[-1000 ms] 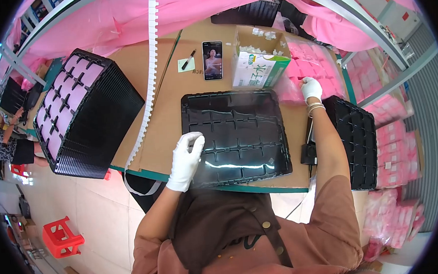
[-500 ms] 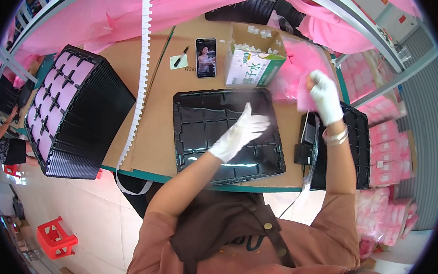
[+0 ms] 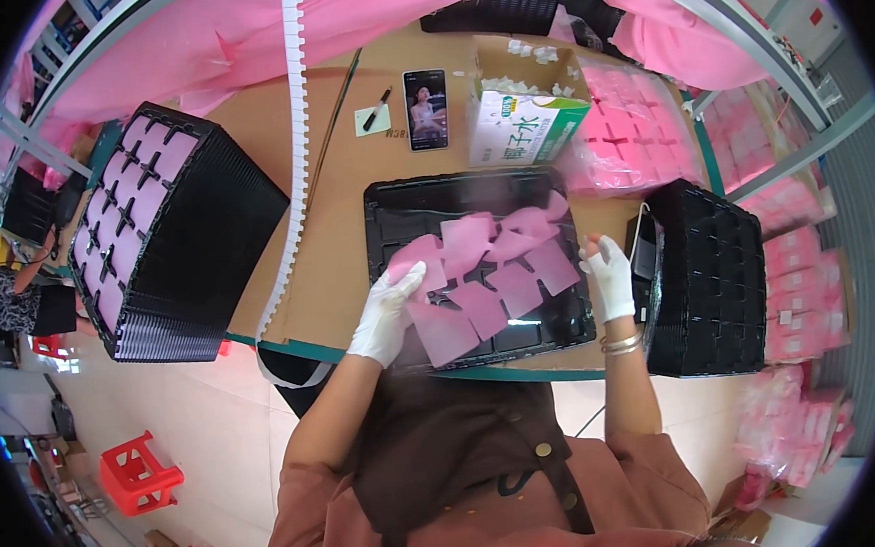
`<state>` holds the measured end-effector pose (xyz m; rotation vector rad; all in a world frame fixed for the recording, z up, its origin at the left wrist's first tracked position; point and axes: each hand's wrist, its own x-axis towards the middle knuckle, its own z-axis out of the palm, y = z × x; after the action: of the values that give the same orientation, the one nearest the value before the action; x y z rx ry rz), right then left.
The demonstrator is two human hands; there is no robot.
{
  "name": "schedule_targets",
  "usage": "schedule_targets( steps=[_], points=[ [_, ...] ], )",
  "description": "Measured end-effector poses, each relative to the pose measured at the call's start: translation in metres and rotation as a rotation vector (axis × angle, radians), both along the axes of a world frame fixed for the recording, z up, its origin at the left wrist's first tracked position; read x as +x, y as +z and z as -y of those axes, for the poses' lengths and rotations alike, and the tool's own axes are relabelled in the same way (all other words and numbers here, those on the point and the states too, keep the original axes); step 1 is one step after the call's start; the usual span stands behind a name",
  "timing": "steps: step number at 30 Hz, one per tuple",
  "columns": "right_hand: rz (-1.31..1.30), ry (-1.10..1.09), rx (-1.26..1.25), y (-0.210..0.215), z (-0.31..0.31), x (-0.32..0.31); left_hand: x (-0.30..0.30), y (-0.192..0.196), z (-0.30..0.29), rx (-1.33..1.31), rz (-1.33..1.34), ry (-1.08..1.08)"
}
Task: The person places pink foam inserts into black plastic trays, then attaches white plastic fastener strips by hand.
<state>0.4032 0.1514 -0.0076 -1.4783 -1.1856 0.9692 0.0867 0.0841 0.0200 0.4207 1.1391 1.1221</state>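
Note:
A thin pink sheet (image 3: 475, 316), cut into joined squares, lies loosely rumpled over the black moulded tray (image 3: 384, 217) in front of me. My white-gloved left hand (image 3: 388, 315) has its fingers closed on the sheet's left end. At the tray's right edge is my right hand (image 3: 610, 275), also gloved, with bare fingertips. Its fingers are slightly bent and apart, just clear of the sheet, and nothing shows in them. Part of the tray is hidden beneath the pink squares.
A tall stack of black trays (image 3: 190, 238) with pink squares on top stands left. More black trays (image 3: 709, 287) stand right, beside a pink bagged pile (image 3: 629, 126). Behind the tray are a carton (image 3: 524, 123), phone (image 3: 426, 109), pen (image 3: 377, 109) and notched white strip (image 3: 296, 172).
The pink sheet has come from the right, where my right hand held it, onto the tray. My left hand has moved left and taken its end; my right hand has come down nearer.

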Motion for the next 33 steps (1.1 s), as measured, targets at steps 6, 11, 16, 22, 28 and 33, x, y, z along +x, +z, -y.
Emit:
schedule_targets(
  steps=[6,11,16,22,28,33],
  points=[
    [-0.414,0.267,-0.304,0.003,-0.053,-0.016,-0.005,0.016,0.004,0.087,0.019,0.096],
    [-0.084,0.39,-0.521,-0.007,-0.092,-0.03,-0.022,-0.004,0.003,0.166,-0.148,0.087],
    [0.928,0.332,-0.339,0.004,-0.072,-0.071,-0.031,-0.017,0.013,0.233,-0.378,0.043],
    [0.917,0.274,-0.217,-0.028,-0.069,-0.062,-0.049,-0.072,0.006,0.321,-0.852,0.042],
    [0.869,0.207,-0.137,-0.039,-0.077,-0.068,-0.043,-0.044,-0.007,0.069,-1.065,-0.149],
    [0.701,0.229,-0.117,-0.033,-0.068,-0.064,-0.05,-0.039,-0.004,0.098,-1.045,-0.116]
  ],
)
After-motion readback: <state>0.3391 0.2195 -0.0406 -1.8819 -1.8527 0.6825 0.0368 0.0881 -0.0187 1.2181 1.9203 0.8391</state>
